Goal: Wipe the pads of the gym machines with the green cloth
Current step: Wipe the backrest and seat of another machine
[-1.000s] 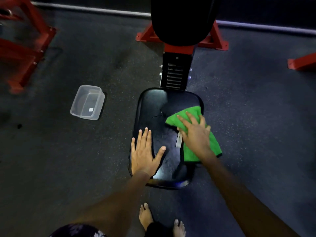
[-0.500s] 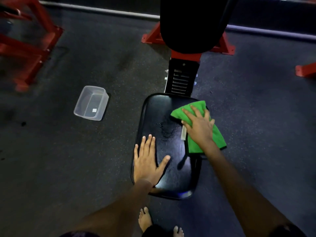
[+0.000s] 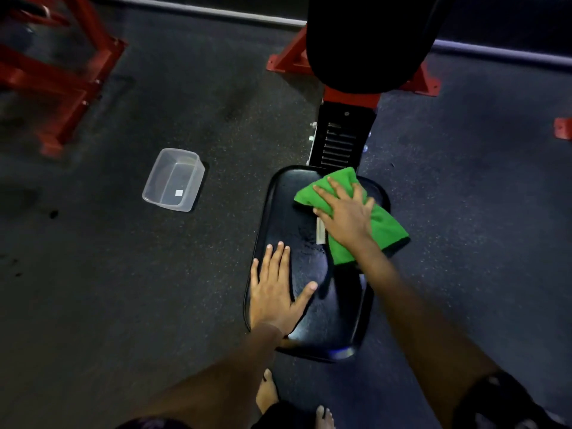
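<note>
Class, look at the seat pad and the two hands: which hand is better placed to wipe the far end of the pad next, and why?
The right hand. It lies flat on the green cloth at the far right of the seat pad. The left hand rests bare on the pad's near left side, steadying it.

Green cloth (image 3: 383, 230) on a glossy black seat pad (image 3: 315, 274), dark speckled floor (image 3: 464, 212) around.

Beyond the seat pad the back pad (image 3: 368, 41) is plain black, its frame (image 3: 351, 99) red with a black slotted post (image 3: 340, 140). Left of the seat pad sits a clear, colourless tub (image 3: 173, 179) bearing a small white square label; farther left another frame (image 3: 62, 75) is red. The floor is dark grey, flecked with pale specks, and a pale stripe (image 3: 198, 9) runs beyond.
</note>
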Demonstrator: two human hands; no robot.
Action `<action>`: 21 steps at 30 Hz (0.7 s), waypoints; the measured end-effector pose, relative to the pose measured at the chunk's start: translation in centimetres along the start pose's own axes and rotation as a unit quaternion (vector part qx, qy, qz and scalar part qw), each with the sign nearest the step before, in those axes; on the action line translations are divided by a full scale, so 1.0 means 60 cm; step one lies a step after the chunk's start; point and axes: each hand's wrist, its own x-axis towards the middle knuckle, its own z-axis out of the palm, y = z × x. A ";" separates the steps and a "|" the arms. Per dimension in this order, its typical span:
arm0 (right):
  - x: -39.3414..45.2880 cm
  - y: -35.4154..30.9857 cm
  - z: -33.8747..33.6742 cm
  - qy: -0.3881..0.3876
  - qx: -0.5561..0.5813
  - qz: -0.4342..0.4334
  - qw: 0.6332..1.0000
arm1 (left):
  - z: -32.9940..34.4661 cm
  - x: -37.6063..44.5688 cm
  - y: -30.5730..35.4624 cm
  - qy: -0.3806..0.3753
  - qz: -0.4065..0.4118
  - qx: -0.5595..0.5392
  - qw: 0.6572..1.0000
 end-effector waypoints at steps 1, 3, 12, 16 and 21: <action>0.003 -0.022 0.000 -0.005 -0.005 -0.003 1.000 | 0.001 0.000 0.000 0.001 0.000 0.000 1.000; -0.013 -0.047 0.006 -0.025 -0.018 -0.069 0.997 | 0.002 0.000 -0.001 -0.004 -0.001 -0.002 1.000; -0.008 0.036 -0.008 -0.023 -0.007 -0.057 0.998 | 0.000 0.000 0.000 0.002 -0.001 -0.002 1.000; 0.027 -0.069 0.001 -0.026 -0.029 -0.047 0.998 | -0.001 -0.001 0.001 0.005 -0.003 -0.003 1.000; 0.043 -0.067 0.002 -0.047 -0.058 -0.203 0.976 | 0.000 -0.001 -0.001 0.008 -0.003 -0.010 1.000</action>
